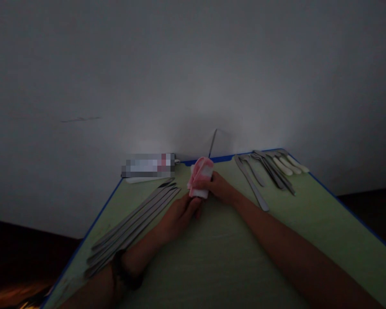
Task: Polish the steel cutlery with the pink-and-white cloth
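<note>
Pink-and-white cloth [201,177] pinched in the right hand [217,186], near the table's far blue edge [225,159]
The left hand [188,208] is just below, its grip impossible to tell; a thin metal piece [212,143] rises behind the cloth, green tabletop [209,257] spreads between the forearms, and long knives [135,219] and assorted cutlery [270,169] flank them left and right

Pink-and-white cloth [202,175], pale green tabletop [212,257] with blue edging [350,216], white-handled utensils [282,166], grey wall [193,77].
</note>
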Motion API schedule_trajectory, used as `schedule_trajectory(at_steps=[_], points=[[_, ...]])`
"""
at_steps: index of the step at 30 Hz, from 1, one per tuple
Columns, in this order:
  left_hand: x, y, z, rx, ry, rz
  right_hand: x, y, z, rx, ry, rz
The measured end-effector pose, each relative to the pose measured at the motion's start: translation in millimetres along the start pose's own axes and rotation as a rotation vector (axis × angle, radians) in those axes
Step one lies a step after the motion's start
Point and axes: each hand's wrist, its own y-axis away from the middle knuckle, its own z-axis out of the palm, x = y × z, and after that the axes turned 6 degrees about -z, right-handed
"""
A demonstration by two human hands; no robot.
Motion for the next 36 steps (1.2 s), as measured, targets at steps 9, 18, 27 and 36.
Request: schedule_trajectory(at_steps=[9,18,27,36], points=[[-1,-2,1.8,0.072,-0.016,-0.020,-3,0,4,-0.070,0.101,-0.028],[3,-2,0.2,0.025,-0.082,-0.049,1,0,4,0.056,0.126,-0.012],[-2,-2,2.0,0.063,-0.081,-0.071,-4,1,4,-0.018,0.064,-0.022],[-3,-1,3.1,0.028,-0.008,-0.078,-10,1,4,-0.191,-0.004,-0.032]])
